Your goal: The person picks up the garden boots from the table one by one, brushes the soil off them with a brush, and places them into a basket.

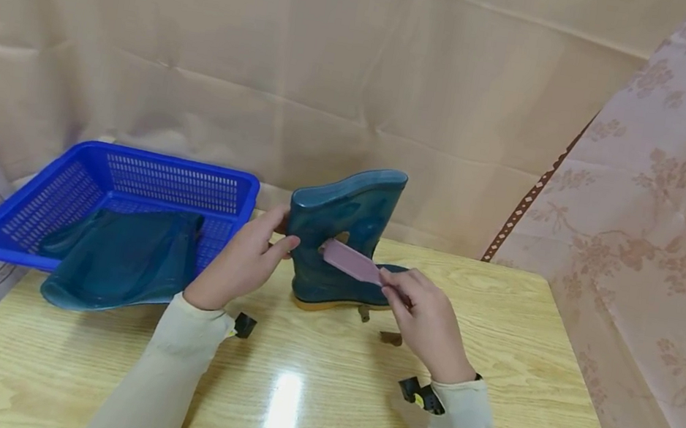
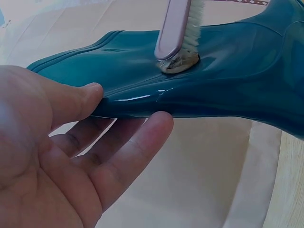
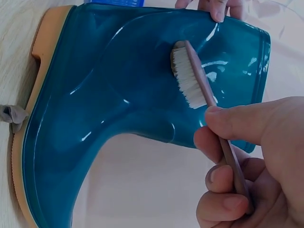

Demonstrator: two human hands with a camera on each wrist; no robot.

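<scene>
A teal rain boot (image 1: 351, 200) with a tan sole stands upright on the wooden table. My left hand (image 1: 242, 262) holds the back edge of its shaft, thumb on the near face and fingers behind. Between the fingers of my right hand (image 1: 429, 323) is the handle of a pinkish brush (image 1: 352, 262) with white bristles (image 3: 186, 78). The bristle tip meets a brown dirty patch (image 2: 180, 65) on the side of the shaft. Part of that patch is hidden under the brush.
Left of the boot, a blue plastic basket (image 1: 184, 164) holds a second teal boot (image 1: 130, 260), whose top hangs over the front rim. Brown scraps (image 1: 391, 338) lie on the table by the sole. A beige curtain (image 1: 339, 58) hangs behind the table.
</scene>
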